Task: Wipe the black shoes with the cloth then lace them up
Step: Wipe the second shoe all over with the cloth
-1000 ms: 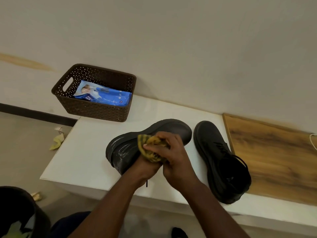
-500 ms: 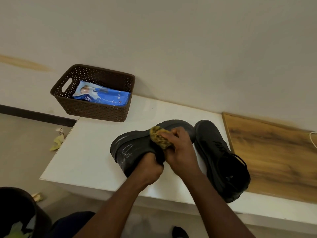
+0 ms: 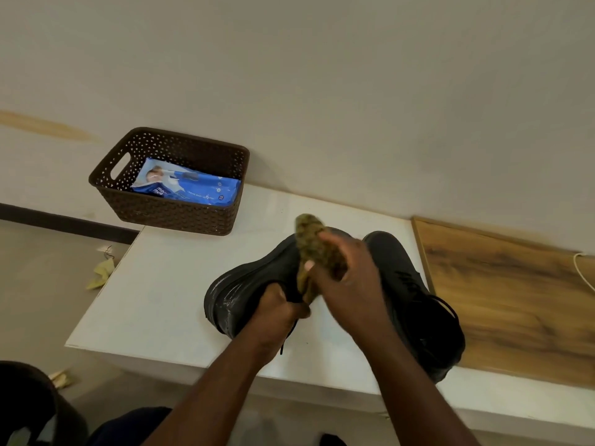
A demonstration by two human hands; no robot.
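One wipes pack (image 3: 188,187) in basket (image 3: 167,214)

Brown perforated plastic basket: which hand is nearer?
Left. The left hand grips the tilted black shoe, on the brown perforated plastic basket's side; the right hand, holding the yellow-green cloth, is farther.

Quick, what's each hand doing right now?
Left hand: closed, gripping the tilted black shoe.
Right hand: closed, holding the yellow cloth.

Basket (image 3: 167,217) behind-left of shoes (image 3: 257,284) on table (image 3: 154,300).
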